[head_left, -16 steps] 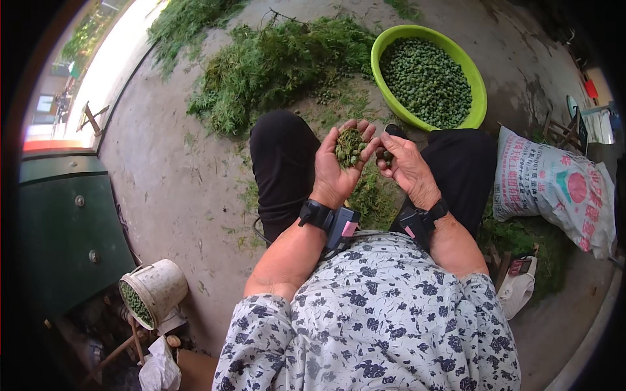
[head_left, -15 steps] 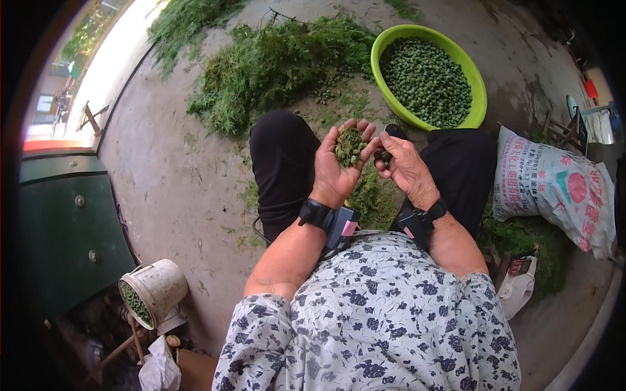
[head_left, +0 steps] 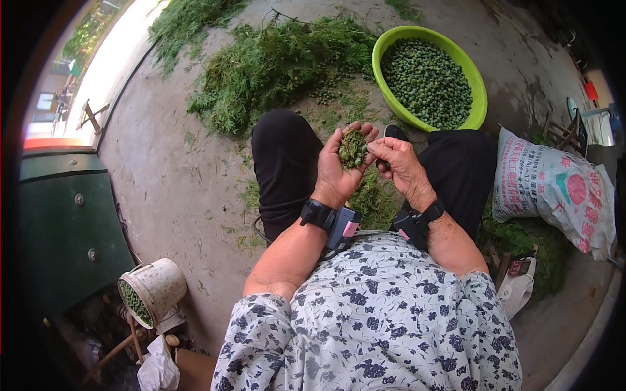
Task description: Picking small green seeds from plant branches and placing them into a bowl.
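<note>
My left hand (head_left: 334,171) is cupped palm up between my knees, holding a clump of leaf bits and small green cones (head_left: 353,150). Close against it, my right hand (head_left: 405,168) pinches with thumb and forefinger at the clump's right edge. A few dark green cones (head_left: 383,167) show in the curled fingers of that hand. Beyond my right knee stands a lime-green basin (head_left: 479,98) heaped with similar round green cones (head_left: 427,81).
Feathery green branches (head_left: 280,62) lie piled on the concrete floor ahead, with loose sprigs (head_left: 375,202) between my legs. A printed white sack (head_left: 544,189) leans at my right. To the left, a tilted white bucket (head_left: 166,287) of green cones sits near a dark green panel (head_left: 68,228).
My right thumb and forefinger have come in to the clump's edge and closed in a pinch. Both hands have shifted only slightly; the basin and branches stay put.
</note>
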A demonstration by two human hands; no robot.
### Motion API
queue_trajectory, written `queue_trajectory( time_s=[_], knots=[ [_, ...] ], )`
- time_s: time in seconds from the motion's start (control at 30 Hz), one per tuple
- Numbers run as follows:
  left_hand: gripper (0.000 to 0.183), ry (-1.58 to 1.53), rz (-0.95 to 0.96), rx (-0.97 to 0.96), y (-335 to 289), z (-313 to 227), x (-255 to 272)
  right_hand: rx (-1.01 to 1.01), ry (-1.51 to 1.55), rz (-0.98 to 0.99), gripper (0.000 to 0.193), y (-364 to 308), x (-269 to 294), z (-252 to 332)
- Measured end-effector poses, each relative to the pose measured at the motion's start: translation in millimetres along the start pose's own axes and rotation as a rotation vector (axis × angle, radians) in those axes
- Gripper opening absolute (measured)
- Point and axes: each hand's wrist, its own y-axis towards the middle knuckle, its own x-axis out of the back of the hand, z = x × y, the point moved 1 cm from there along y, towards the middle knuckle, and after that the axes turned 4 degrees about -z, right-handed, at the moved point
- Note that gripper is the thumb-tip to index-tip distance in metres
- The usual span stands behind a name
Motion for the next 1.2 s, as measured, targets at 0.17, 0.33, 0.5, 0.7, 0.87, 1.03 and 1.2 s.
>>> queue_trajectory(
  time_s=[0.17, 0.33, 0.5, 0.7, 0.87, 1.03, 1.2],
  knots=[
    [0.039, -0.025, -0.008, 0.010, 1.6, 1.3, 0.2, 0.117, -0.072, -0.009, 0.013, 0.0, -2.9, -1.4],
    [0.037, -0.105, 0.011, 0.019, 3.0, -0.7, 1.7, 0.133, 0.044, 0.035, 0.012, 0.6, -1.0, -1.7],
    [0.035, -0.035, -0.020, 0.006, 0.6, -2.4, 2.9, 0.094, 0.272, 0.130, 0.014, 3.5, 7.3, 0.4],
    [0.033, -0.006, -0.044, 0.010, -0.3, -2.6, 2.5, 0.051, 0.414, 0.088, 0.016, 6.7, 14.7, -12.9],
    [0.029, 0.052, -0.224, -0.064, 0.6, -0.7, 2.8, 0.109, 0.554, -0.047, 0.015, 14.6, 33.6, -11.7],
    [0.021, 0.080, -0.227, -0.101, -1.7, 1.7, 2.8, 0.298, 0.890, -0.288, 0.011, 40.9, 83.6, 36.8],
    [0.023, 0.058, -0.238, -0.075, -1.8, 3.4, -1.2, 0.508, 1.090, -0.178, 0.080, 53.8, 131.1, 86.2]
  ],
)
